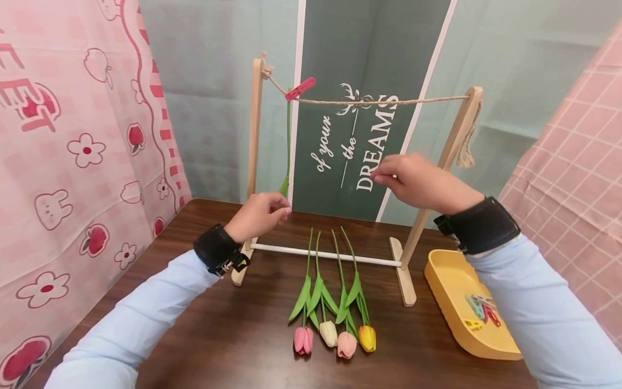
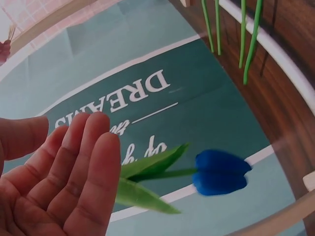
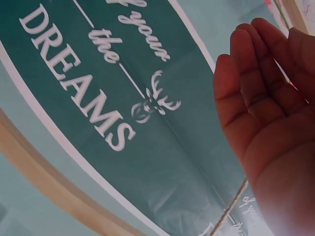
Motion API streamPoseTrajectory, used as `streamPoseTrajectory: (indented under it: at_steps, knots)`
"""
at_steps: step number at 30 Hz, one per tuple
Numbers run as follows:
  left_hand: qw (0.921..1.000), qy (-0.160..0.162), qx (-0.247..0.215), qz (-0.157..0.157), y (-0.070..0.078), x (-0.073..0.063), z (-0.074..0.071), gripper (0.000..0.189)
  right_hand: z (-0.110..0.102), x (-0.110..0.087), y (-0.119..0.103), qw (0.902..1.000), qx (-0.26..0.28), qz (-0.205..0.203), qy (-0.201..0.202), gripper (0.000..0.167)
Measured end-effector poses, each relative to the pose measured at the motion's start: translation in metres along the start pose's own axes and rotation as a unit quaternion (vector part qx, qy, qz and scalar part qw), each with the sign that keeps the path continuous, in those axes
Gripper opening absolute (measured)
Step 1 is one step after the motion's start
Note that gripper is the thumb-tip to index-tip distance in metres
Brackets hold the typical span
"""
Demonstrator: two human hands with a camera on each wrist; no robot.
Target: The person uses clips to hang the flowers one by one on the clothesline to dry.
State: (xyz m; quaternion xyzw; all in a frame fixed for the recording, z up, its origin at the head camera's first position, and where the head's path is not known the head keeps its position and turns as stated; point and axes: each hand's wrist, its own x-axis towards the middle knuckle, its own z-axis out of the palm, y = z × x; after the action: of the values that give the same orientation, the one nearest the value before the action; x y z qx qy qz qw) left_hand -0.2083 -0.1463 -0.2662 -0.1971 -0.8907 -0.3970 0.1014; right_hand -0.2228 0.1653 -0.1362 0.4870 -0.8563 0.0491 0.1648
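A blue tulip [image 2: 221,172] hangs bloom down from the rope [image 1: 369,102], its stem [image 1: 289,135] caught at the top by a red clothespin [image 1: 300,89]. My left hand [image 1: 259,215] is beside its lower end, fingers relaxed around nothing; the bloom is hidden behind it in the head view. To the right, my right hand [image 1: 413,178] hovers below the rope, its fingers loosely bent and empty. On the table lie a pink tulip [image 1: 303,340], a white tulip [image 1: 328,334], a light pink tulip [image 1: 346,344] and a yellow tulip [image 1: 366,338], side by side.
The rope is strung between two wooden posts [image 1: 255,129], joined low down by a white bar [image 1: 325,254]. At the right, partly behind the right sleeve, a yellow tray [image 1: 439,292] contains several colored clothespins [image 1: 481,309]. Patterned cloths [image 1: 87,178] enclose the brown table [image 1: 218,329].
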Motion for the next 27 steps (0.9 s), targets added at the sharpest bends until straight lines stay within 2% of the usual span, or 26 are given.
streamPoseTrajectory:
  at_steps: [8, 12, 15, 21, 27]
  knots:
    - [0.9999, -0.008, -0.005, 0.005, -0.007, -0.008, 0.013, 0.008, 0.026, -0.027, -0.008, 0.9994, 0.023, 0.024, -0.012, 0.014]
    - [0.9997, -0.019, -0.018, -0.002, -0.011, -0.014, 0.018, 0.008, 0.036, -0.039, -0.011, 0.9989, 0.024, 0.039, -0.014, 0.015]
    - [0.9993, -0.026, -0.024, -0.01, -0.013, -0.018, 0.021, 0.007, 0.043, -0.048, -0.01, 0.9989, 0.027, 0.038, -0.009, 0.014]
    - [0.9993, -0.023, -0.028, -0.005, -0.019, -0.023, 0.031, 0.006, 0.057, -0.067, -0.009, 0.999, 0.032, 0.029, 0.009, 0.011]
    - [0.9976, -0.038, -0.056, -0.01, -0.026, -0.033, 0.045, 0.007, 0.072, -0.092, -0.01, 0.9965, 0.06, 0.058, 0.007, 0.016]
